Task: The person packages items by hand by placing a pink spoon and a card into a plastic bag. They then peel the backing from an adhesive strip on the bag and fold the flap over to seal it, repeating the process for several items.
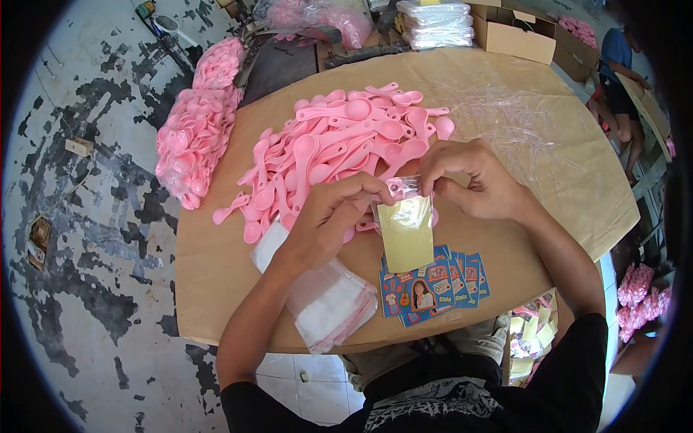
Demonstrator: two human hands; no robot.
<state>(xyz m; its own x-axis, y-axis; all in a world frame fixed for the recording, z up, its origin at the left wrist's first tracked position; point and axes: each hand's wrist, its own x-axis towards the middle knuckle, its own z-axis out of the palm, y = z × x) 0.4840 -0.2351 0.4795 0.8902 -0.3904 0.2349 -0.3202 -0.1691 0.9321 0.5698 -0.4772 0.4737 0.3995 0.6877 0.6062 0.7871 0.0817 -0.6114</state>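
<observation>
Between both hands, above the brown table, hangs a small clear plastic bag [406,190]. A pale yellow card [406,237] shows in it, with something pink near the bag's top edge. My left hand [333,214] pinches the bag's upper left edge. Opposite it, my right hand [478,178] pinches the upper right edge. Just beyond lies a heap of pink plastic measuring spoons [328,148]. Below the bag, several blue printed cards [432,294] overlap on the table. A stack of clear plastic bags [328,307] lies under and beside my left forearm.
Loose clear plastic strips [512,119] litter the table's [577,180] right side. Big bags of pink spoons [198,133] stand at the left. At the back are packs of clear bags [436,25] and a cardboard box [514,36]. Another person [621,79] is at the far right.
</observation>
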